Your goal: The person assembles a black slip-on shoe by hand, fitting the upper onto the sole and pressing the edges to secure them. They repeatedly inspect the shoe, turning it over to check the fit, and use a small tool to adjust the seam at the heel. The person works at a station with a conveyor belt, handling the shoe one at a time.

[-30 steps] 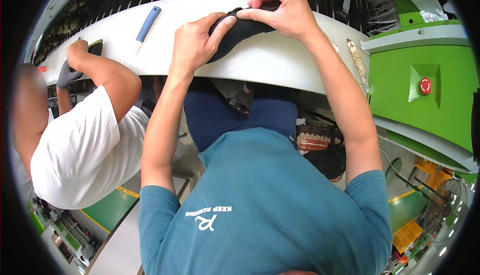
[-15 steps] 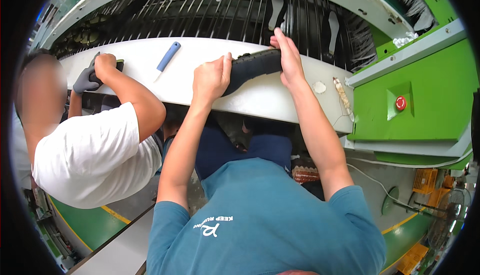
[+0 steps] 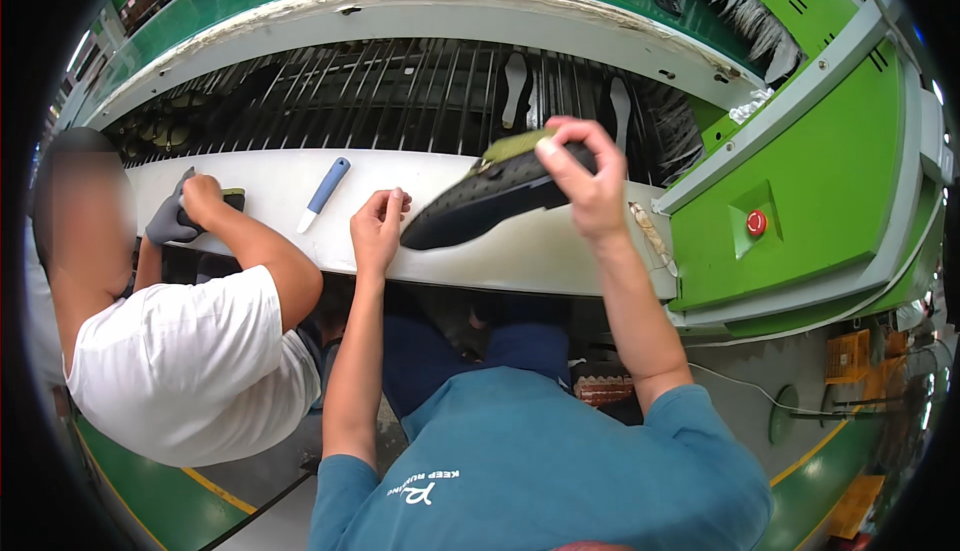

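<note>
Behind the right hand (image 3: 597, 189), the shoe (image 3: 485, 201) is partly hidden.

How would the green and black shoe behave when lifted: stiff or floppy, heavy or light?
The shoe is probably fairly stiff: gripped near one end by the right hand, it shows no clear sag. It seems fairly light, as only that hand grips it.

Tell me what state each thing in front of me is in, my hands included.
Shoe: held at a slant over the white worktop
Right hand: closed on the shoe
Left hand: fingers bent near the shoe's left end, holding nothing
Blue-handled tool: lying on the worktop, unheld
Black pieces with pale centres: lying on the rods
Co-worker's green-edged piece: held
Red button: whether pressed, I can't tell
</note>
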Demonstrator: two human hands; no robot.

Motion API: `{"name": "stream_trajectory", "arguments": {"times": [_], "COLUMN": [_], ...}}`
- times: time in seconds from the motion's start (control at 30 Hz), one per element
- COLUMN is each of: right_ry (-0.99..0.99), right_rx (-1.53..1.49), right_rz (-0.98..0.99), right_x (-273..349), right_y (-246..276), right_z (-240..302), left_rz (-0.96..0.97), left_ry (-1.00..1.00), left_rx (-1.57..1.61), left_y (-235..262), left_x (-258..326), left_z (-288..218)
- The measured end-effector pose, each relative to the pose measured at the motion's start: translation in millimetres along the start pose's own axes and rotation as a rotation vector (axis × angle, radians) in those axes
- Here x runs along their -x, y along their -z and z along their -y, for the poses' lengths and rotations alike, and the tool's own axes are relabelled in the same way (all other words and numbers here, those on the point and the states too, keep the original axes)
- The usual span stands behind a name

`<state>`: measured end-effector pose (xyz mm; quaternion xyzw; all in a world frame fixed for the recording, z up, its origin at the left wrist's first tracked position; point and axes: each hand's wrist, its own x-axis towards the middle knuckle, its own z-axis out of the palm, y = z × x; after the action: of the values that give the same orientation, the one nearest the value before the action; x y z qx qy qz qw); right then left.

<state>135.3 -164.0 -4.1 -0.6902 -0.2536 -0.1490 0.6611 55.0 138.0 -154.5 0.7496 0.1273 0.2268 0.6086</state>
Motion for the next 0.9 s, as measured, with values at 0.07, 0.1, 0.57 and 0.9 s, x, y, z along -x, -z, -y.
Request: {"name": "stream_trajectory", "arguments": {"times": [0.07, 0.1, 0.57, 0.9], "right_ry": [0.174, 0.243, 0.955, 0.597], "right_rx": [-0.078, -0.15, 0.67, 0.561], "right_rz": [-0.061, -0.118, -0.087, 0.376], "right_x": [-29.6, -44.3, -298.2, -349.3], "right_y": [12.0, 18.8, -95.1, -59.2], "right_z": [47.8, 72.9, 65.1, -2.5], "left_rz": [-0.027, -0.03, -0.055, -0.058], "left_ry": [-0.059, -0.085, -0.189, -0.252], "left_rx": [-0.091, -0.124, -0.299, -0.307], "left_y": [-1.0, -6.8, -4.9, -5.1], "left_x": [1.7, 1.6, 1.7, 2.6], "left_z": [0.5, 0.2, -8.4, -10.4]}}
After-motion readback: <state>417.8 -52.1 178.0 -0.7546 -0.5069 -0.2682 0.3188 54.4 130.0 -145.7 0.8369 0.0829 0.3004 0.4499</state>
